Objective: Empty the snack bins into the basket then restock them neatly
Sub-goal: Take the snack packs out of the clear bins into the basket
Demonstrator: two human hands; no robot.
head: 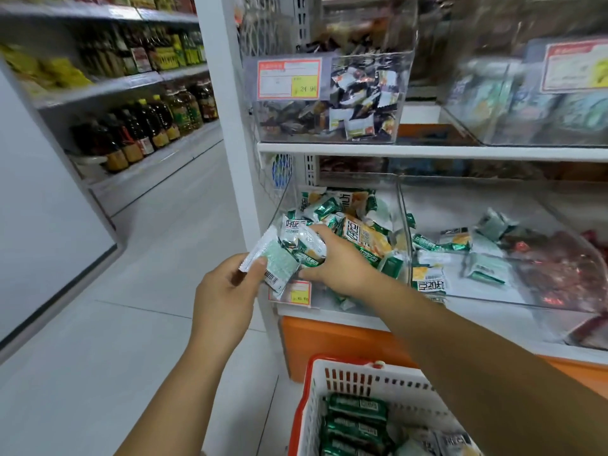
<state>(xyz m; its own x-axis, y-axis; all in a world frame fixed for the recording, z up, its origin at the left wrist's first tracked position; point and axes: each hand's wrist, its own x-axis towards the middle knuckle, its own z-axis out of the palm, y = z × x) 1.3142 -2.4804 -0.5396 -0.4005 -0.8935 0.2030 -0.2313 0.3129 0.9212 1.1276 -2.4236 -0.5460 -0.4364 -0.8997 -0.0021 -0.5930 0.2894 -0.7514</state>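
The left hand (pixel 227 291) pinches a white-green snack packet (pixel 274 263) by its barcode side. The right hand (pixel 335 263) grips a bunch of green packets (pixel 304 248) at the front of the lower clear bin (pixel 404 222). More packets lie in the white basket (pixel 362 378) below. An upper price tag (pixel 289 79) reads 24.90.

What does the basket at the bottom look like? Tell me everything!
The basket is white plastic with rows of little slots in its walls and a red rim. It stands upright low down, before the orange shelf base, partly cut off by the picture's edge. Inside lie dark green snack packets in a row, with paler ones beside them. The left hand and right hand do not touch it.
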